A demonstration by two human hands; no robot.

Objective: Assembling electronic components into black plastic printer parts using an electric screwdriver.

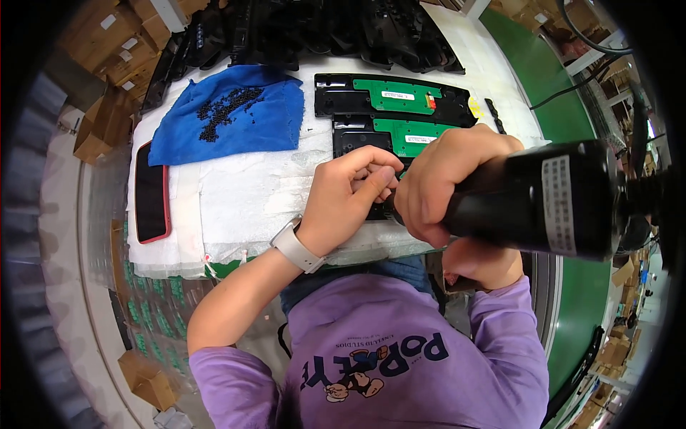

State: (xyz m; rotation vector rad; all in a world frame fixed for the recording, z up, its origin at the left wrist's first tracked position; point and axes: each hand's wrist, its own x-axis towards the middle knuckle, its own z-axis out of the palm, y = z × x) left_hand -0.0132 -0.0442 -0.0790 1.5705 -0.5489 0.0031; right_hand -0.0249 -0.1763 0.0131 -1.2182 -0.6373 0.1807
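Observation:
My right hand [457, 179] is wrapped round a black electric screwdriver [514, 196], whose body points off to the right and whose tip end is hidden by my fingers. Close beside it, my left hand [350, 189] has its thumb and fingers pinched together; whatever is between them is hidden. Both hands are over the nearer black plastic panel [350, 136], which carries a green circuit board [411, 130] and is partly covered. Behind it lies a second black panel [332, 95] with another green board [389, 95]. A blue cloth [171, 139] to the left bears many small black screws [221, 111].
A phone with a red edge [151, 196] lies at the table's left. Many black plastic parts [307, 32] are heaped at the far edge. A small black strip [494, 116] is right of the panels. Cardboard boxes [107, 125] stand left; a green surface [525, 79] runs along the right.

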